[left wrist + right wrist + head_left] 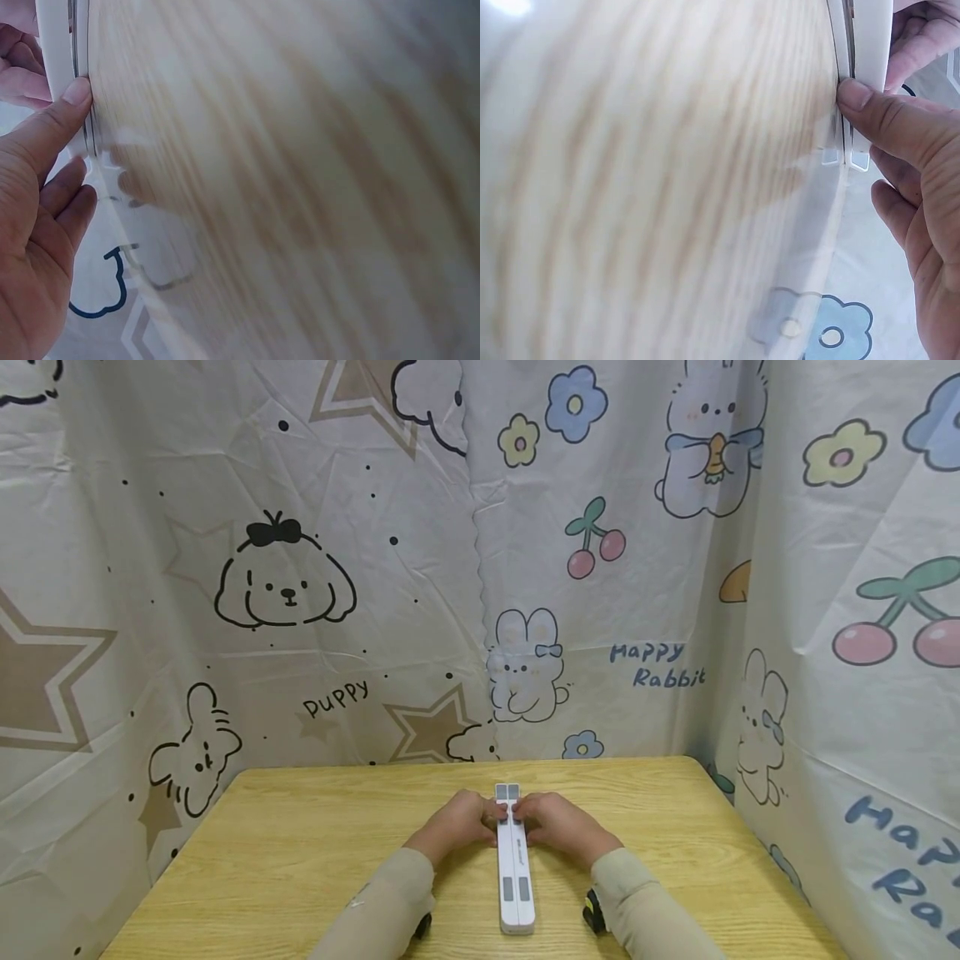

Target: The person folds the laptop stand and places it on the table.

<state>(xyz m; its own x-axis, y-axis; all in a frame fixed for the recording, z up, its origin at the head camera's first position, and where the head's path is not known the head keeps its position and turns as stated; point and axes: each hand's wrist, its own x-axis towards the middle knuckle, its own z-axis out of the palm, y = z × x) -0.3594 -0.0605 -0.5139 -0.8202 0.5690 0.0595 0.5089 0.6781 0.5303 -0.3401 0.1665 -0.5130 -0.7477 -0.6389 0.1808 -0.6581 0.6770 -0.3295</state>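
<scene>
A long white folded laptop stand with grey pads lies on the table, its length running away from me. Near its far end, my left hand pinches the left side. My right hand does the same from the right, opposite the left one. In the left wrist view, the thumb of the left hand presses the side of the stand. The right wrist view has the right hand with its thumb against the other side of the stand. Some fingertips are hidden behind the stand.
The wooden table extends on both sides of the stand. Behind it hangs a printed curtain, with another curtain stretch along the right side. Dark wrist gear shows beside the right sleeve.
</scene>
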